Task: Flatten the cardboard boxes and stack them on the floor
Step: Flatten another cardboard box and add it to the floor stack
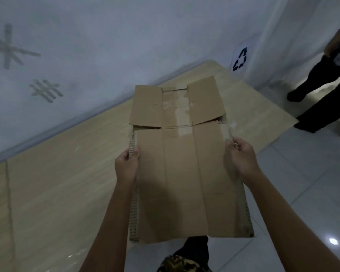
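Observation:
A flattened brown cardboard box [182, 169] is held out flat in front of me, above the floor. Its far flaps stick out past a crease, and a strip of clear tape runs down the middle of them. My left hand [127, 165] grips the box's left corrugated edge, fingers curled over it. My right hand [241, 158] grips the right edge in the same way. The box's underside is hidden.
A large light wood-grain sheet [57, 183] lies on the white tiled floor [302, 203] along a grey wall. A recycling sign [240, 58] hangs on the wall at the far right. Another person's dark-trousered legs [322, 89] stand at the right.

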Action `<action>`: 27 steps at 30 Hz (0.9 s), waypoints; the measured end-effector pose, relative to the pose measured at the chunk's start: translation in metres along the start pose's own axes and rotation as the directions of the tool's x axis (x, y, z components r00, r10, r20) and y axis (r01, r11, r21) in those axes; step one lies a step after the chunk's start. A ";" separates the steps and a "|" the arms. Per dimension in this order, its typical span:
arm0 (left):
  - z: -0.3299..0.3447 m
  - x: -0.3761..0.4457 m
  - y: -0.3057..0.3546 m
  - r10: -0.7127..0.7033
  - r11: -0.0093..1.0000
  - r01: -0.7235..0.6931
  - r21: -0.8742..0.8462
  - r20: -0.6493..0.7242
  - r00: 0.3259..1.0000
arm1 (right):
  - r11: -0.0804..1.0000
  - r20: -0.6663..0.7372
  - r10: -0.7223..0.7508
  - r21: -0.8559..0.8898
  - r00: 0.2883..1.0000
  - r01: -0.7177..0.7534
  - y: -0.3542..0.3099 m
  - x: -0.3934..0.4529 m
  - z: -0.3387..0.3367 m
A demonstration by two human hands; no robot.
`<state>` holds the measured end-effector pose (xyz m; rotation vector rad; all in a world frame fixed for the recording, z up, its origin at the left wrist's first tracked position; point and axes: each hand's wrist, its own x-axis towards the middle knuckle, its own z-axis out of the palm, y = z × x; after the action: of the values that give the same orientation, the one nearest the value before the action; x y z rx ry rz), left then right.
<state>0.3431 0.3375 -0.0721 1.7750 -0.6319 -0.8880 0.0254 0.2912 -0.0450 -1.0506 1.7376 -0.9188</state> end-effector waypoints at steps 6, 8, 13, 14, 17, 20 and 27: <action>0.137 0.010 0.015 -0.154 0.988 0.154 -0.014 0.047 0.987 | 0.995 -0.003 0.044 -0.084 0.999 -0.044 -0.006 0.105 -0.080; 0.187 0.012 0.023 -0.176 0.984 0.177 -0.006 0.058 0.983 | 0.991 -0.023 0.063 -0.115 0.998 -0.066 -0.003 0.140 -0.110; 0.311 0.009 0.046 -0.171 0.985 0.170 0.026 0.054 0.984 | 0.990 -0.040 0.054 -0.125 0.998 -0.059 -0.004 0.225 -0.180; 0.338 0.008 0.049 -0.173 0.985 0.172 0.026 0.056 0.983 | 0.990 -0.038 0.067 -0.124 0.997 -0.071 -0.004 0.245 -0.196; 0.411 0.002 0.054 -0.167 0.986 0.166 0.024 0.042 0.985 | 0.987 -0.011 0.082 -0.138 0.997 -0.083 -0.003 0.308 -0.242; 0.485 -0.012 0.062 -0.160 0.987 0.160 0.017 -0.029 0.987 | 0.984 0.076 0.026 -0.179 0.997 -0.012 0.006 0.384 -0.293; 0.627 -0.020 0.085 -0.252 0.968 0.248 -0.047 -0.125 0.960 | 0.957 0.190 -0.004 -0.284 0.982 0.059 -0.001 0.525 -0.367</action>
<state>-0.1757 -0.0219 -0.1248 1.8946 -0.3112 -0.9361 -0.4491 -0.1384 -0.0795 -1.3131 1.7317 -0.5723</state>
